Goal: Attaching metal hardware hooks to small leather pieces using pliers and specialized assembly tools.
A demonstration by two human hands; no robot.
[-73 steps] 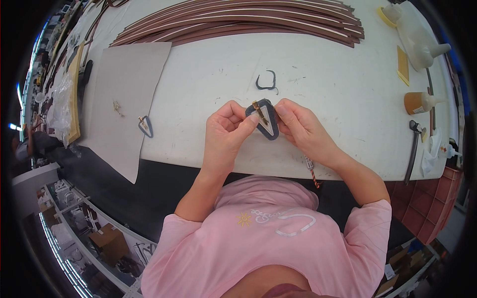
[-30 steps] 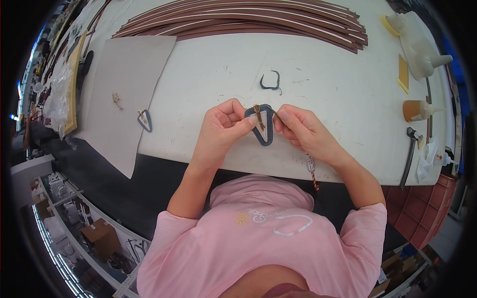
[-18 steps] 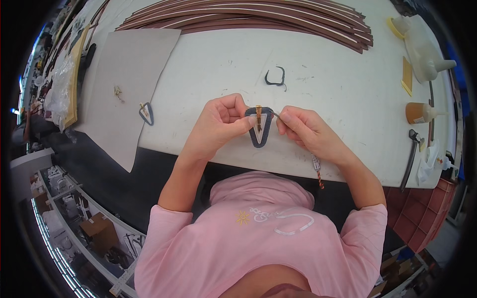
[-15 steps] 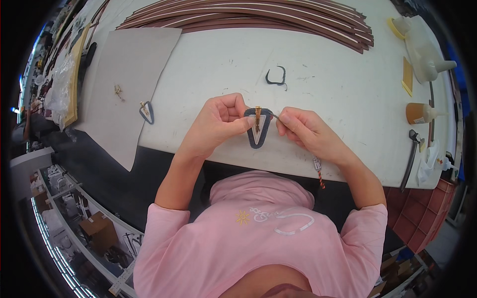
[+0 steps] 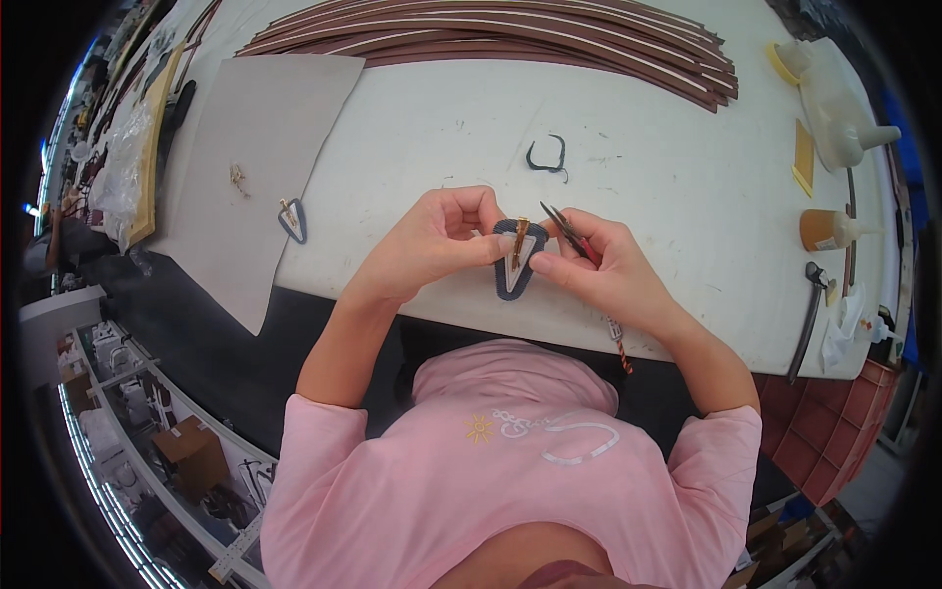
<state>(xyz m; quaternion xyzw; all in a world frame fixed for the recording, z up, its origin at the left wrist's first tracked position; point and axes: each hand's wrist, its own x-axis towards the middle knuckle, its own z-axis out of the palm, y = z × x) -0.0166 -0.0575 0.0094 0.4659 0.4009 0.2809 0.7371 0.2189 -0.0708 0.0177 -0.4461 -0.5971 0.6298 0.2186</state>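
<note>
strips (image 5: pixel 491 44) lie behind held clip (image 5: pixel 517 253)

Left hand (image 5: pixel 432 247) pinching triangular clip (image 5: pixel 516 267), right hand (image 5: pixel 610 270) holding snips (image 5: pixel 571 234)

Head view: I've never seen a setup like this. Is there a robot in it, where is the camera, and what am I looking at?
There is no robot here: these are a person's own two bare hands. A wide fisheye camera worn on the head looks down, so straight edges bend and the pink fabric shirt fills the lower middle.

The left hand holds a dark blue-grey-edged triangular piece with a slim gold-coloured metal clip on it. The right hand holds a small pointed tool with dark tips and a red grip.

On the white table lie long brown strips, a thin dark curled strip, a large grey sheet and, at its edge, a similar triangular piece with a clip.
</note>
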